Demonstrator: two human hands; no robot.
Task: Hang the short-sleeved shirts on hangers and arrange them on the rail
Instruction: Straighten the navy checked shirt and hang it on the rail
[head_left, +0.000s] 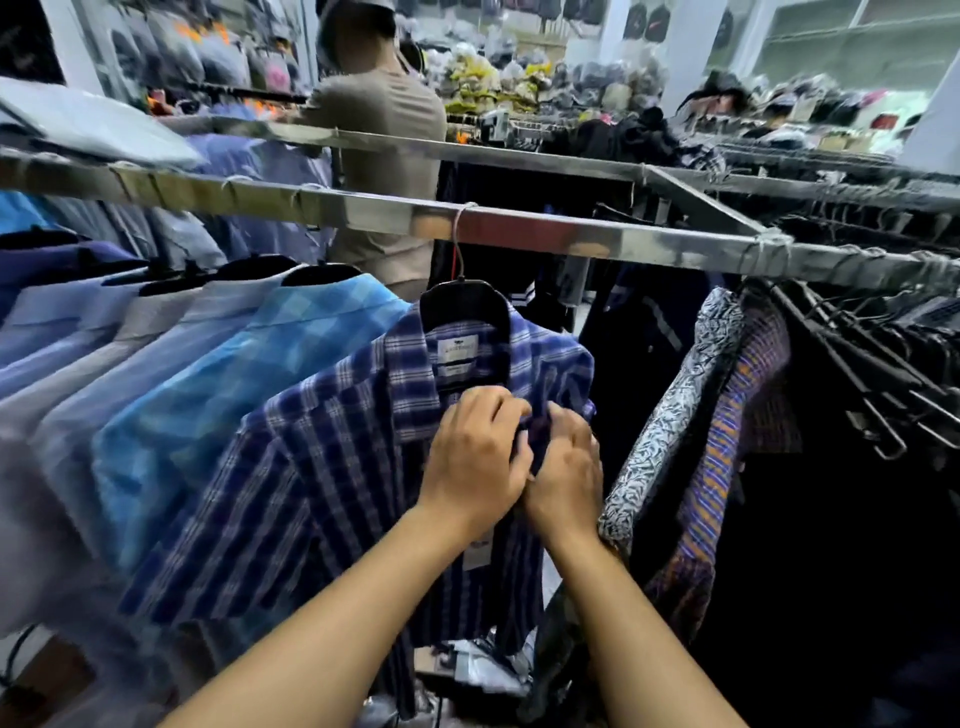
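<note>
A dark blue plaid short-sleeved shirt hangs on a black hanger, whose hook sits over the metal rail. My left hand and my right hand are side by side at the shirt's front just below the collar. Both pinch the front plackets with curled fingers. To the left, a light blue checked shirt and several pale blue shirts hang in a row on the same rail.
Two patterned shirts hang right of the plaid one, then a bunch of bare black hangers. A person in a beige top stands behind the rail, back turned. More clothing racks and bagged goods fill the background.
</note>
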